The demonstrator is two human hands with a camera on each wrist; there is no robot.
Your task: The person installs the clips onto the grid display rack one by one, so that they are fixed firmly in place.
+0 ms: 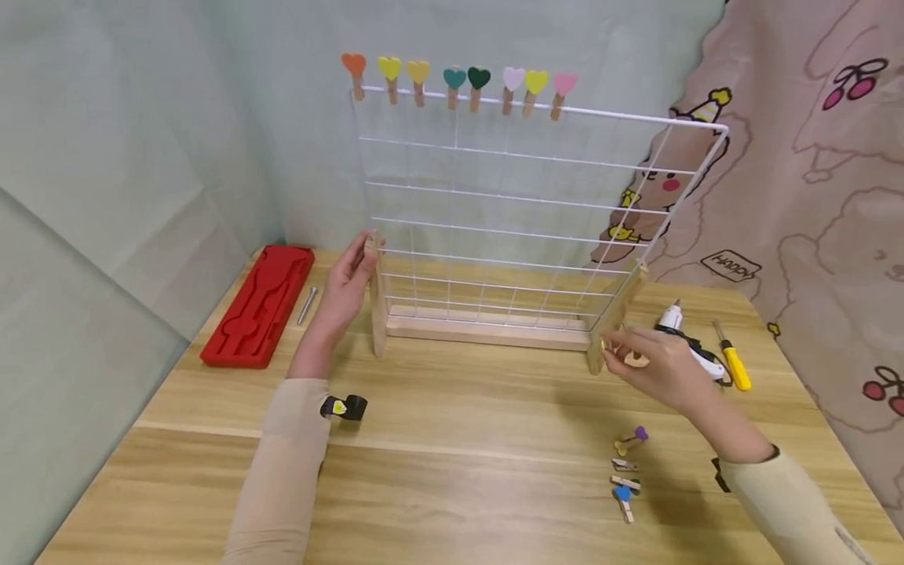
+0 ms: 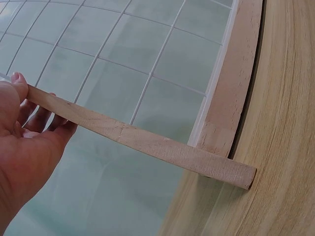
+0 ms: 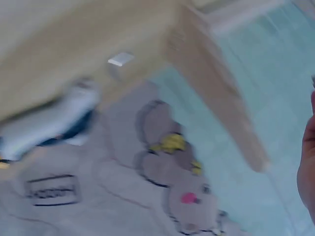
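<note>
A white wire grid point(image 1: 494, 190) stands upright in a wooden stand point(image 1: 487, 333), with several heart-topped clothespins point(image 1: 453, 88) clipped along its top bar. My left hand point(image 1: 346, 286) grips the upper end of the left wooden post point(image 2: 147, 143), thumb on one side and fingers on the other. Beside the right post point(image 1: 621, 302), my right hand point(image 1: 660, 365) has thumb and fingertips brought together on a small yellowish thing point(image 1: 604, 344); what it is I cannot tell. Only part of the right hand point(image 3: 307, 167) shows at the edge of the blurred right wrist view.
Several loose clothespins point(image 1: 625, 484) lie at the front right. Behind the right hand are a white tool point(image 1: 706, 362) with a dark cord and a yellow-handled screwdriver point(image 1: 736, 367). A red tray point(image 1: 257, 310) and a metal bolt point(image 1: 307, 306) lie at the left.
</note>
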